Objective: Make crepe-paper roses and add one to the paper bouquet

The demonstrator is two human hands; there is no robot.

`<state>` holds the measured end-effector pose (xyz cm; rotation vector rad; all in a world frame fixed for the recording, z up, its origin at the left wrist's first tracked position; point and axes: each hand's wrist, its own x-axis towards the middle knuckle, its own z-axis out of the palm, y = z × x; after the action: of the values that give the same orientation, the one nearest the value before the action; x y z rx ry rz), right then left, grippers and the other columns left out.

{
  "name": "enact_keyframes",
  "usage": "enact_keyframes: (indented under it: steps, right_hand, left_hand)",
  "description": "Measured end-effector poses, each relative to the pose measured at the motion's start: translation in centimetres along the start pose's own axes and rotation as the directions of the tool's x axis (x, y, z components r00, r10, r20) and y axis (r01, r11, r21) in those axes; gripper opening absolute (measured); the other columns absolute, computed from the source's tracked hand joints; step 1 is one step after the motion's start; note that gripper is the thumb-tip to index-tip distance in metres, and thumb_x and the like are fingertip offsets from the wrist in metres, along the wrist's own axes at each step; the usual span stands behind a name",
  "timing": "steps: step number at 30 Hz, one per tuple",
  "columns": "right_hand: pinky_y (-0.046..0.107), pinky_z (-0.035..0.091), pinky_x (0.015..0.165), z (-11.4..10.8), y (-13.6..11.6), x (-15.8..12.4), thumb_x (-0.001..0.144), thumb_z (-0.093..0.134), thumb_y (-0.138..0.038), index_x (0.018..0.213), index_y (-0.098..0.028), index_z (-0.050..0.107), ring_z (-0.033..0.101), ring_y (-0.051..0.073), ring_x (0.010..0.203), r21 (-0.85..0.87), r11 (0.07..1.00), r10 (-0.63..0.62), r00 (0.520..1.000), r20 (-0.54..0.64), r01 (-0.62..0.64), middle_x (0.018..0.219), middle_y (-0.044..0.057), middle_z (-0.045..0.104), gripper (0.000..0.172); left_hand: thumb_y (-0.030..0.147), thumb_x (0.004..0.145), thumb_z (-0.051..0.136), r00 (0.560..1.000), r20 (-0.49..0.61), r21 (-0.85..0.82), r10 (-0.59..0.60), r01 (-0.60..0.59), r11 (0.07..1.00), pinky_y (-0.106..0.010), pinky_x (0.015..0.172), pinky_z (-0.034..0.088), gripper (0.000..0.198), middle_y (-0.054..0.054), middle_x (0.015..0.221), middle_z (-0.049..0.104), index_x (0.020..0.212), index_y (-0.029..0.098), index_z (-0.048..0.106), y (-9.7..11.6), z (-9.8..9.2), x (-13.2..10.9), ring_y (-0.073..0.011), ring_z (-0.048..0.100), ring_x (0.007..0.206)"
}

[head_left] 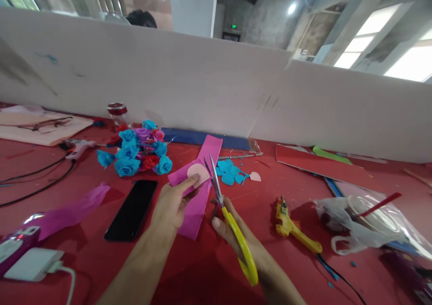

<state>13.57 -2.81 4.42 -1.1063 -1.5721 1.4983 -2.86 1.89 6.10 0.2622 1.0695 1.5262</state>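
Remotely, I view a black phone (pixel 131 210) at eight o'clock, green sign (pixel 234 26) at twelve, plastic bag (pixel 354 238) at four.

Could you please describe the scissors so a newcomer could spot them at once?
Start at the red table, then find the person's right hand above it. It holds the scissors, blades parted beside the pale pink piece in the left hand. Unlike the yellow glue gun lying to their right, they have pointed metal blades and no cord.

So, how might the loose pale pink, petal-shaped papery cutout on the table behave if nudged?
The cutout would probably slide, not roll, since it lies flat. It looks thin, so likely light. Nudged left, it might disturb the bright blue papery pieces beside it.
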Motion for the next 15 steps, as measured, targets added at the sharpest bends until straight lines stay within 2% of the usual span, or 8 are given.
enact_keyframes:
  steps: [4, 11, 15]
  right_hand:
    - [0.031, 0.049, 0.079, 0.26, -0.02, -0.03, 0.082, 0.059, -0.052, 0.12, -0.026, 0.053, 0.055, 0.021, 0.092, 0.006, 1.0, 0.01, 0.999, -0.037, -0.01, 0.093, 0.002, 0.058, 0.046]
    - [0.031, 0.048, 0.081, 0.58, -0.83, 0.04, 0.081, 0.056, -0.059, 0.105, -0.023, 0.06, 0.054, 0.02, 0.091, 0.013, 1.0, -0.008, 0.992, -0.123, 0.009, 0.094, 0.003, 0.058, 0.043]
    - [0.027, 0.047, 0.069, 0.67, -0.29, 0.13, 0.083, 0.055, -0.057, 0.099, -0.023, 0.059, 0.049, 0.015, 0.072, 0.061, 0.998, 0.021, 0.992, -0.12, -0.014, 0.079, 0.0, 0.053, 0.038]
  left_hand:
    - [0.012, 0.05, 0.085, 1.0, 0.013, 0.008, -0.008, 0.008, 1.0, -0.023, 0.06, 0.054, 0.03, -0.007, 0.076, 0.073, 0.077, 0.01, 0.072, 0.13, -0.09, 0.03, -0.0154, 0.068, 0.068]
    - [0.015, 0.05, 0.085, 0.999, 0.045, 0.055, -0.001, -0.002, 0.998, -0.025, 0.062, 0.054, 0.029, -0.008, 0.079, 0.074, 0.077, 0.011, 0.073, 0.31, -0.05, -0.41, -0.017, 0.068, 0.072]
    - [0.016, 0.049, 0.085, 0.999, 0.04, 0.061, 0.012, -0.014, 0.998, -0.024, 0.06, 0.053, 0.029, -0.007, 0.076, 0.074, 0.075, 0.012, 0.073, 0.34, 0.02, -0.44, -0.0168, 0.068, 0.07]
